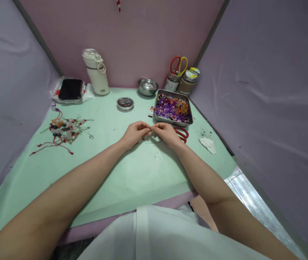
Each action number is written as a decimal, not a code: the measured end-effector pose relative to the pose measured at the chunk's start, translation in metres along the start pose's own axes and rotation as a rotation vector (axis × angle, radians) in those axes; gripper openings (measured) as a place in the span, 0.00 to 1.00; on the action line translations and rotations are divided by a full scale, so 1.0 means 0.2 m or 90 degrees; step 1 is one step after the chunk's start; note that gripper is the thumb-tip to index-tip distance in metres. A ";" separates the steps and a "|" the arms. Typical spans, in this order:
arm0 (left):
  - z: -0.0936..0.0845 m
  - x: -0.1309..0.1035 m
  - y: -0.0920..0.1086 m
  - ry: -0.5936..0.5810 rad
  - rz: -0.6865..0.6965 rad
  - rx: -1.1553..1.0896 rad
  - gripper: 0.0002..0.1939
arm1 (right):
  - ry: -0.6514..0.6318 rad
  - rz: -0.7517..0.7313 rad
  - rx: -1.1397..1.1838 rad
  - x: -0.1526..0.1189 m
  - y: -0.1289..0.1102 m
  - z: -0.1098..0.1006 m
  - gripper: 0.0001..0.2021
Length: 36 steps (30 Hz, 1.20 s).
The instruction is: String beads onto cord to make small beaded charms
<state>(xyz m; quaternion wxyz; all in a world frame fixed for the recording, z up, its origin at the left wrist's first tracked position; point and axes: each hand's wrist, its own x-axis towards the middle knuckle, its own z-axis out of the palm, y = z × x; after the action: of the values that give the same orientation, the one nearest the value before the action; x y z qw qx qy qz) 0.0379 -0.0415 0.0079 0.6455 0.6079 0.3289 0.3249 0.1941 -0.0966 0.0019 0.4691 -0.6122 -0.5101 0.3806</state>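
Observation:
My left hand (134,134) and my right hand (167,133) meet over the middle of the table, each closed in a pinch. Between their fingertips runs a thin beaded cord (143,138), with red and pale beads hanging under the left fingers. A loop of the cord curves below, between the two hands. What exactly the tips grip is too small to make out. Red-handled scissors (181,134) lie beside my right hand, partly hidden by it. Just beyond the hands stands a metal tray (174,122) of purple and mixed beads with golden cord.
A pile of beaded strings (66,130) lies at left. Along the back are a phone (71,89), a white bottle (97,77), a round case (125,103), a steel bowl (148,87) and jars (187,83), one holding scissors (179,65). A crumpled tissue (208,145) sits at right.

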 end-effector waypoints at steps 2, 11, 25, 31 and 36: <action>0.00 0.00 0.00 0.004 -0.014 -0.017 0.05 | 0.004 0.004 0.005 0.00 0.00 0.00 0.13; -0.01 0.02 -0.03 -0.014 0.007 -0.053 0.11 | -0.003 0.024 0.027 0.00 -0.02 -0.01 0.11; -0.02 0.04 -0.07 -0.008 -0.003 -0.083 0.09 | -0.004 0.032 0.053 -0.01 -0.03 0.00 0.10; -0.02 0.04 -0.05 -0.005 -0.016 -0.106 0.09 | -0.001 0.019 0.052 -0.01 -0.03 0.00 0.09; -0.01 0.03 -0.02 -0.007 -0.046 -0.129 0.09 | 0.003 0.010 0.058 0.00 -0.01 0.00 0.12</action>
<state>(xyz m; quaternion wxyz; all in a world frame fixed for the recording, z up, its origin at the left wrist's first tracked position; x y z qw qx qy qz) 0.0390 -0.0360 0.0031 0.7169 0.5292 0.3123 0.3294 0.1931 -0.0960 0.0044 0.4946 -0.5950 -0.4861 0.4062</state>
